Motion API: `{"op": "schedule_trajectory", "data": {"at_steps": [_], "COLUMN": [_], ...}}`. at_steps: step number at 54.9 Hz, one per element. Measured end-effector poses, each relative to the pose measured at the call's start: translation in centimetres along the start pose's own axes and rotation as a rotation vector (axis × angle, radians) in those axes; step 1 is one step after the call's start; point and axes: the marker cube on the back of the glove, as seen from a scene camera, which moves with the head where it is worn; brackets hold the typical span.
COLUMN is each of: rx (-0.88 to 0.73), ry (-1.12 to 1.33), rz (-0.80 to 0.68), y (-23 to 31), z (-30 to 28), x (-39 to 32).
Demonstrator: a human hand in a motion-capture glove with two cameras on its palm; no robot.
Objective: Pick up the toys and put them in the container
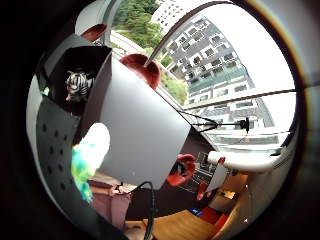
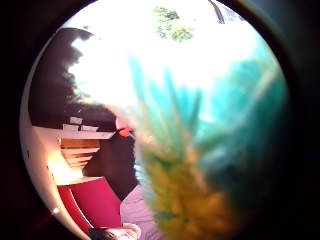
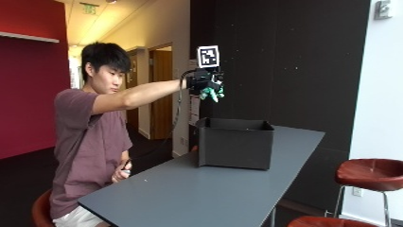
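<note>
A person sits at a grey table (image 3: 189, 194) with the gloved right hand (image 3: 203, 83) raised above the near corner of a black open box (image 3: 234, 142). The hand grips a fluffy green, white and yellow toy (image 3: 214, 93), which hangs below the fingers. That toy (image 2: 200, 160) fills much of the thumb side palm view and shows beside the box wall (image 1: 135, 135) as a pale green tuft (image 1: 90, 155) in the little finger side palm view. Inside the box lies a black-and-white striped zebra toy (image 1: 78, 85).
Red stools (image 3: 368, 172) stand to the right of the table, and one (image 1: 142, 67) shows past the box. The person's bare left hand (image 3: 121, 175) rests at the table's near edge. A black wall stands behind the table.
</note>
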Motion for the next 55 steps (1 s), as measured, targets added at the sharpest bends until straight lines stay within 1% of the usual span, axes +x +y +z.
{"op": "schedule_trajectory", "data": {"at_steps": [3, 5, 15, 21, 25, 29, 33, 38, 44, 55], "rx": [0.007, 0.004, 0.006, 0.024, -0.057, -0.182, -0.258, -0.322, -0.307, -0.301], "ry": [-0.004, -0.009, -0.009, 0.002, -0.006, -0.009, 0.021, 0.0, -0.115, -0.173], "rz": [-0.085, -0.107, -0.129, -0.101, -0.119, -0.077, -0.102, -0.083, -0.075, -0.107], "y": [-0.6, -1.1, -3.3, -4.3, -4.4, -4.9, -5.1, -5.7, -6.5, -7.2], "z": [-0.1, 0.0, 1.8, 3.2, 3.8, 4.2, 4.9, 6.1, 7.4, 8.9], "x": [-2.5, -3.8, -8.7, -10.4, -11.2, -13.0, -12.3, -11.8, -12.2, -12.7]}}
